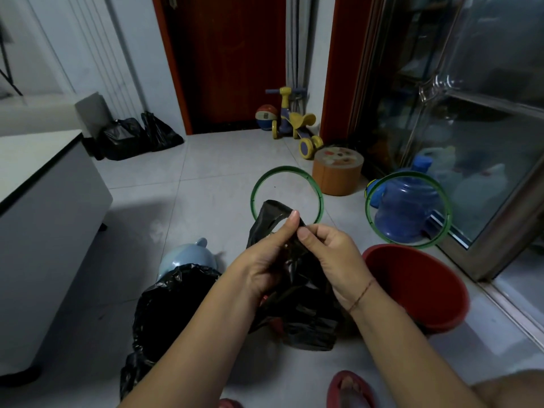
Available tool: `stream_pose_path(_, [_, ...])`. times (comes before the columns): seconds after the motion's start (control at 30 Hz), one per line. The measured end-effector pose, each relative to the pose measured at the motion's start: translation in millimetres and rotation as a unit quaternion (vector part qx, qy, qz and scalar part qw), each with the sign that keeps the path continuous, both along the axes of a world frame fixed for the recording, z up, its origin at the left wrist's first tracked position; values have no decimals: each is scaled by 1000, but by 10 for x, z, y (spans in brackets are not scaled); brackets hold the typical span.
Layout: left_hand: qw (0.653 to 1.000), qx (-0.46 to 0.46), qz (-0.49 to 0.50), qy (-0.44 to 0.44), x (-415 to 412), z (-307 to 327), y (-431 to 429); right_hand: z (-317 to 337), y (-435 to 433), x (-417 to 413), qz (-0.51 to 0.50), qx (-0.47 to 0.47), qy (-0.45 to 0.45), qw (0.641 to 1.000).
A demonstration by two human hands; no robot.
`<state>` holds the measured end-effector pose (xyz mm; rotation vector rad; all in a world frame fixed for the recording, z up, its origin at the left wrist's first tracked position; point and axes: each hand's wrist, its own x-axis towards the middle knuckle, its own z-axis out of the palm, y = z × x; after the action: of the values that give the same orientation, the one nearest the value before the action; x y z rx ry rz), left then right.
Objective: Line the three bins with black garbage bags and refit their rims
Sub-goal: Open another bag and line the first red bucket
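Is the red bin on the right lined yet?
Not lined. The red bin shows bare red inside; its bag is in both hands.

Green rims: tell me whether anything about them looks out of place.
Both are off their bins. One green rim lies flat on the floor tiles; the other green rim stands propped against a blue water jug. The red bin is unlined and rimless.

A lived-in home, by the look of it: pale tiled floor, a red-brown wooden door at top centre, and beside it a child's yellow ride-on toy with a small basketball. At right, a glass sliding door; a white cabinet at left.
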<state>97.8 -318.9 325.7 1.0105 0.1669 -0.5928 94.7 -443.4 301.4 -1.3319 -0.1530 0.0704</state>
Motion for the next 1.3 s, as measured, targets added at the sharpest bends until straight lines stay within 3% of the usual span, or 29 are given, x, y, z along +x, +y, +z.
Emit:
stream_pose_path(0.2, [987, -75, 139, 39, 107, -65, 53, 19, -196, 178, 4, 138, 128, 982])
stream_pose_path(0.33, [974, -143, 165, 60, 159, -119, 235, 81, -363, 330, 1, 228, 188, 955])
stream_pose_path(0.53, [996, 15, 85, -13, 163, -29, 20, 24, -263, 317, 27, 118, 119, 986])
stream_pose_path(0.63, [994, 50, 79, -48, 189, 15, -60, 59, -100, 283, 39, 90, 96, 991])
stream_pose_path(0.77, [990, 57, 98, -84, 367, 276, -66, 401, 0, 429, 17, 53, 50, 997])
stream_pose_path(1.0, [982, 33, 114, -148, 836, 873, -103, 1055, -11, 870, 27, 76, -32, 996])
stream_pose_path(1.3, [992, 7, 103, -75, 1079, 465, -142, 560, -58, 1143, 21, 118, 30, 992])
